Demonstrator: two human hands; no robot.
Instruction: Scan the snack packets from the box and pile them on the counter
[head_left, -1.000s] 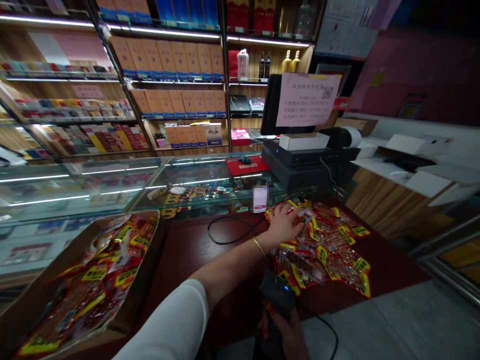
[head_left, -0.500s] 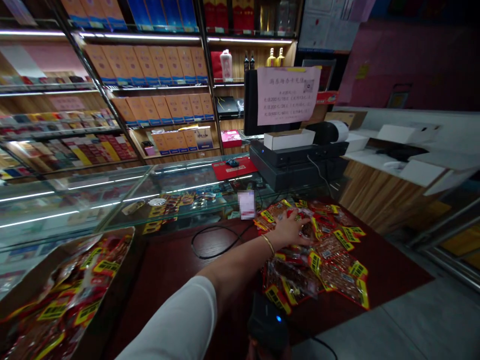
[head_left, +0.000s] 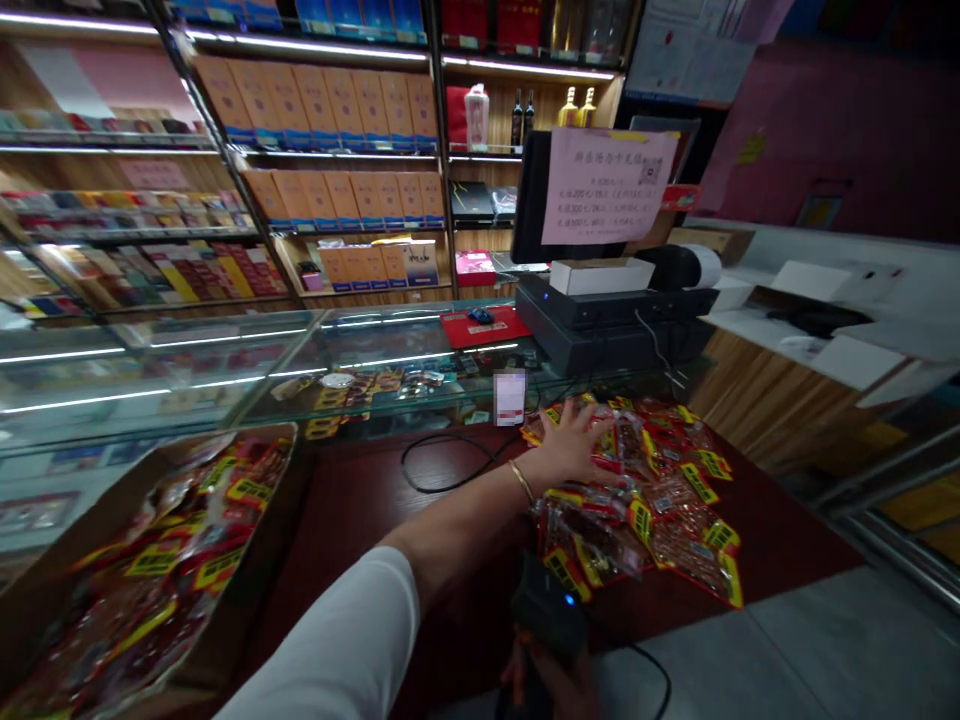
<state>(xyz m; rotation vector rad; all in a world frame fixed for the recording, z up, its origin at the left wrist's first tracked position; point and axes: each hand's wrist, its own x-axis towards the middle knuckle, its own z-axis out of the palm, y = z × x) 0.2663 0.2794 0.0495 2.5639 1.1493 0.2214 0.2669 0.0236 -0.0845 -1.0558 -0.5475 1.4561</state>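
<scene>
My left hand (head_left: 574, 445) reaches across the brown counter (head_left: 360, 540) with its fingers spread over a loose pile of snack packets (head_left: 694, 545). The packets are clear, red-edged bags with yellow and black labels and brownish contents. My palm rests on or just over the pile's near-left part. Low in the view, my right hand (head_left: 555, 680) is wrapped round the handle of a black handheld barcode scanner (head_left: 551, 605), which shows a blue light. The scanner points toward the packets. Its lower handle lies partly in shadow.
On the left stands an open cardboard box (head_left: 259, 570) full of similar packets. A black cable (head_left: 409, 470) loops on the counter near a small pale card-like object (head_left: 510, 400). Behind are a glass display case (head_left: 277, 350), a monitor (head_left: 532, 200) with a pink notice, and stocked shelves.
My left hand has slid slightly left over the pile, its fingers spreading wider. My right hand and the scanner have risen further into view. The camera has turned a little left and down.
</scene>
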